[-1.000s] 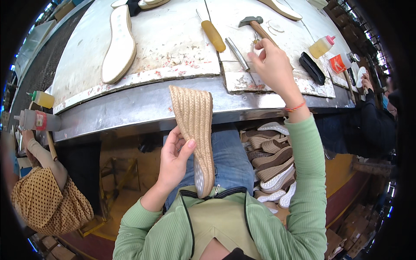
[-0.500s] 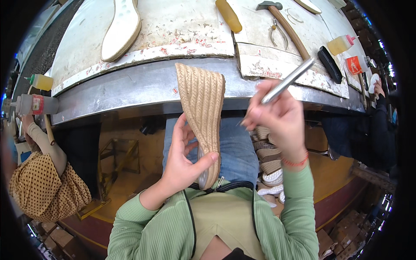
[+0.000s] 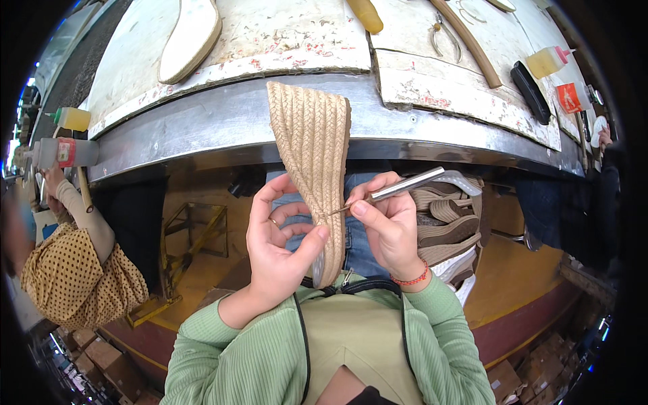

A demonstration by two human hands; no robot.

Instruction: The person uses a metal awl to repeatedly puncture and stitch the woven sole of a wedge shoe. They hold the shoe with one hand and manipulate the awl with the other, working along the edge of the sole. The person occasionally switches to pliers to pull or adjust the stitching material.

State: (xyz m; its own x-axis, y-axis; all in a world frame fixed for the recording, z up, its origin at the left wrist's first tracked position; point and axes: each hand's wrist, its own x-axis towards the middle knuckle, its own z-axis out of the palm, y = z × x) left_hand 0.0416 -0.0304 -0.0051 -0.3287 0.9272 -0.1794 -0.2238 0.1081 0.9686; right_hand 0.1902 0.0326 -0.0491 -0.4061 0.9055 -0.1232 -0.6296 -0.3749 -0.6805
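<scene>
Gripping the braided wedge sole (image 3: 312,135) by its narrow part, my left hand (image 3: 275,253) is cupping it half closed in the head view; the sole is standing over my lap (image 3: 358,253), its thick end pointing toward the surface (image 3: 202,145). My right hand (image 3: 393,229) is pinching a slim metal-handled tool (image 3: 412,183) between thumb and fingers, its thin tip apparently meeting the braid near my left thumb. I am risking a pricked thumb from that tip slipping, or frayed braid from pressing too hard.
</scene>
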